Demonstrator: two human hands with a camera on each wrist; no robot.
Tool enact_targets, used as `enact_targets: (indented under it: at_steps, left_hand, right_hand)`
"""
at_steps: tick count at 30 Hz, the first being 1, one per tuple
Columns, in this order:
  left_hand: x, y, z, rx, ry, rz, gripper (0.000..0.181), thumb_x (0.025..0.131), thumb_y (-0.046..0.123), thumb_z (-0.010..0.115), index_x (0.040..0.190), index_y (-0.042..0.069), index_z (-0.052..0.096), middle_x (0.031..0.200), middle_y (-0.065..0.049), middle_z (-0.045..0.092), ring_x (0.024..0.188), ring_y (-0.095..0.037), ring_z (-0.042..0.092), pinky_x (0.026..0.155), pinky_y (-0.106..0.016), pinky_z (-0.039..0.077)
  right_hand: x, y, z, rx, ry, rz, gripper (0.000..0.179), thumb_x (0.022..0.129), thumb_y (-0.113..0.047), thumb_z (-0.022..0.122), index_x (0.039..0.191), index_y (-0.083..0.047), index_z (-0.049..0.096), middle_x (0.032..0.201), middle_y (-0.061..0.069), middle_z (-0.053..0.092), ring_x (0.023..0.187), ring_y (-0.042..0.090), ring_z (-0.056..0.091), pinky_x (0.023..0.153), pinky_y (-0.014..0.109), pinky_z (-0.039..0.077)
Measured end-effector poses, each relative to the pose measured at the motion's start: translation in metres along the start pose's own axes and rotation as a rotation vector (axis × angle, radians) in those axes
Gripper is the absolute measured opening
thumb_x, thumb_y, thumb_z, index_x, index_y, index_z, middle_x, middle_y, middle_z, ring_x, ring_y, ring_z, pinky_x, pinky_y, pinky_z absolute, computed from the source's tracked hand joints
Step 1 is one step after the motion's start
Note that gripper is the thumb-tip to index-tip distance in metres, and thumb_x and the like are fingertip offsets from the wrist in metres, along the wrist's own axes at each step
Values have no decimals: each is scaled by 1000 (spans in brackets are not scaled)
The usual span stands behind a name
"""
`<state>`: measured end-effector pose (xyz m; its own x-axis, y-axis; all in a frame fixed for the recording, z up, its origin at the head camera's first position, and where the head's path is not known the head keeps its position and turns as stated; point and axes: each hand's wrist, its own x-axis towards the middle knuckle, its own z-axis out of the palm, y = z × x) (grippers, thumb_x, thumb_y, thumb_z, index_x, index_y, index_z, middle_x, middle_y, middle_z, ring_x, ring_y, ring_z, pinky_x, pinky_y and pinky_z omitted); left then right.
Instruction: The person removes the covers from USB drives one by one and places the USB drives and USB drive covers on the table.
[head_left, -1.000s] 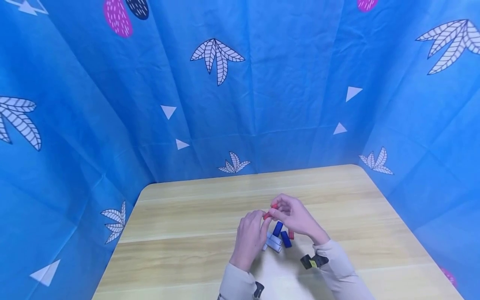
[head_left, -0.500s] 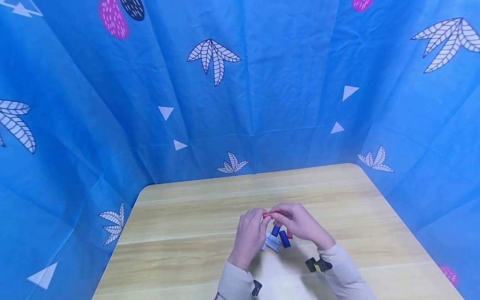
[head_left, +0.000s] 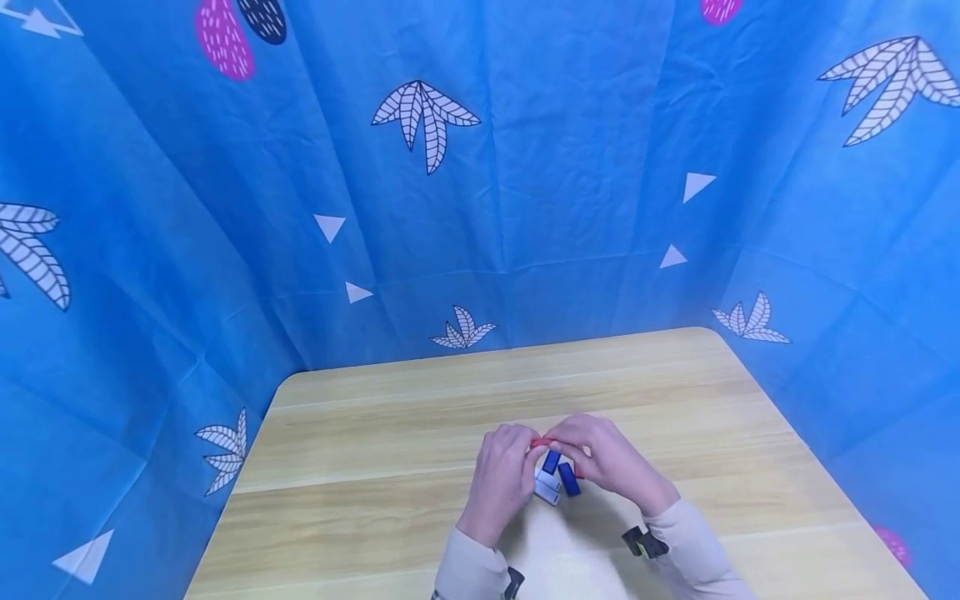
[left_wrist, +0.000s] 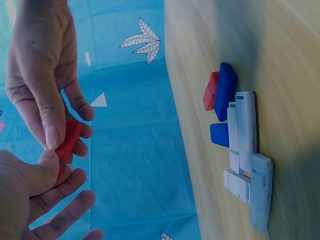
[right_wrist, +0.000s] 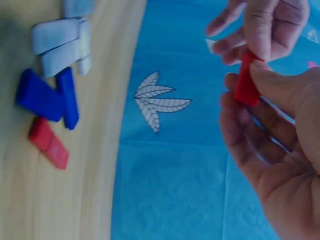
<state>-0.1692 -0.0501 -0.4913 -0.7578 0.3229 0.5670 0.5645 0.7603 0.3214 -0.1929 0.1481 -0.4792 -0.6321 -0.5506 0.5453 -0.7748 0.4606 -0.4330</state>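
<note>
Thumb and fingers of my left hand [head_left: 495, 473] pinch one end of a small red USB stick [left_wrist: 71, 137]. My right hand [head_left: 613, 457] pinches its other end. In the right wrist view the red stick [right_wrist: 247, 84] runs between both thumbs, held up over the table. Beneath the hands lies a loose cluster: several white USB sticks [left_wrist: 246, 132], a blue stick [head_left: 569, 479], a second blue stick [right_wrist: 67, 97] and another red stick [right_wrist: 48, 143]. In the head view, the fingers partly cover the held stick and the red one on the table.
The light wooden table [head_left: 360, 467] extends around the cluster on all sides. A blue patterned curtain [head_left: 450, 233] hangs behind the table and along both its sides. Black straps with wrist cameras [head_left: 645, 543] sit at the grey sleeves.
A second ago each hand held a separate red piece; the right hand has come down and in, and the pieces now meet end to end. The left hand has barely moved.
</note>
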Motion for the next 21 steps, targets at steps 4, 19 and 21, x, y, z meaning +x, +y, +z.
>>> enact_targets:
  at_steps: [4, 19, 21]
  left_hand:
    - [0, 0, -2, 30, 5, 13, 11, 95, 24, 69, 88, 18, 65, 88, 7, 72, 83, -12, 62, 75, -26, 47]
    - [1, 6, -5, 15, 20, 35, 16, 90, 23, 72, 82, 20, 59, 82, 9, 69, 77, -10, 59, 76, -27, 46]
    - [1, 6, -6, 6, 20, 35, 17, 91, 24, 71, 81, 19, 58, 81, 9, 68, 77, -10, 59, 75, -27, 46]
  right_hand:
    - [-5, 6, 5, -37, 41, -71, 20, 89, -3, 74, 105, -13, 77, 98, -5, 76, 89, 10, 69, 79, 26, 59]
    - [-11, 16, 3, -36, 80, -179, 25, 85, -1, 75, 107, -11, 78, 95, -6, 76, 89, 8, 64, 84, 13, 50]
    - [-9, 15, 2, -32, 82, -187, 22, 85, -2, 75, 106, -9, 78, 95, -5, 76, 89, 8, 64, 84, 13, 50]
